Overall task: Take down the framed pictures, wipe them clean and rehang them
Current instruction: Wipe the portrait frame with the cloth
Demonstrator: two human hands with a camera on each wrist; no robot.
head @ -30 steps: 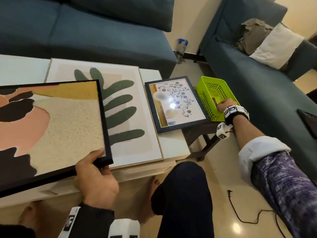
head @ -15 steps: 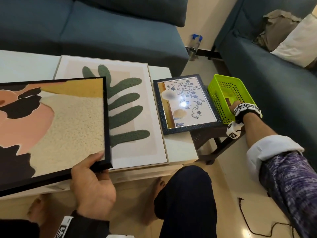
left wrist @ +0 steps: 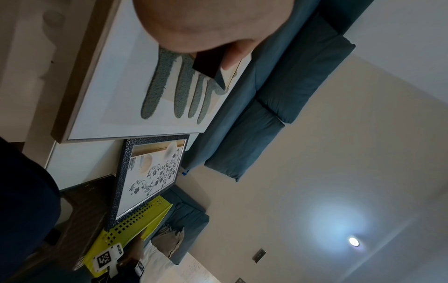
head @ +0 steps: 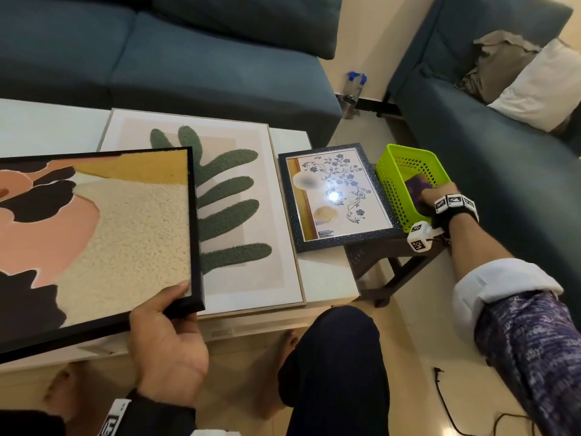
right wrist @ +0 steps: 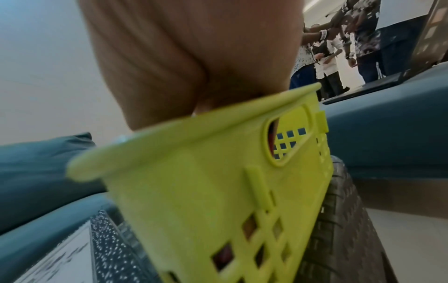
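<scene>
We see the left hand holding the near corner of a black-framed picture, thumb on the front and fingers curled under it, above the white table. Under it a leaf picture lies flat on the table. A flower picture lies partly on the table and partly on a dark stool. The right hand reaches into the green basket on the stool, where something purple lies; we cannot tell how its fingers are.
</scene>
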